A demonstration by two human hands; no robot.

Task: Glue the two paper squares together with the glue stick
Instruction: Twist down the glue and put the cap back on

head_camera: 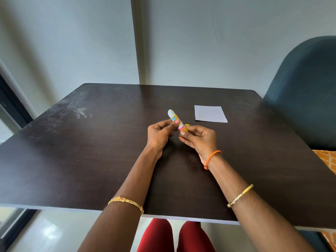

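Glue stick held over the table, paper waiting to the right.

The left hand (160,131) pinches the glue stick (175,120) mid-barrel while the right hand (198,138) grips its yellow base, likely to twist glue up; the white paper (210,113), seemingly stacked squares, lies apart on the table (91,151).

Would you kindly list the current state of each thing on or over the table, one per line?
glue stick: held above the table, tilted, white end up and away, gripped by both hands
left hand: pinches the stick's middle
right hand: grips the stick's yellow lower end
paper: flat on the table, right of the hands, untouched; whether it is one sheet or two stacked cannot be told
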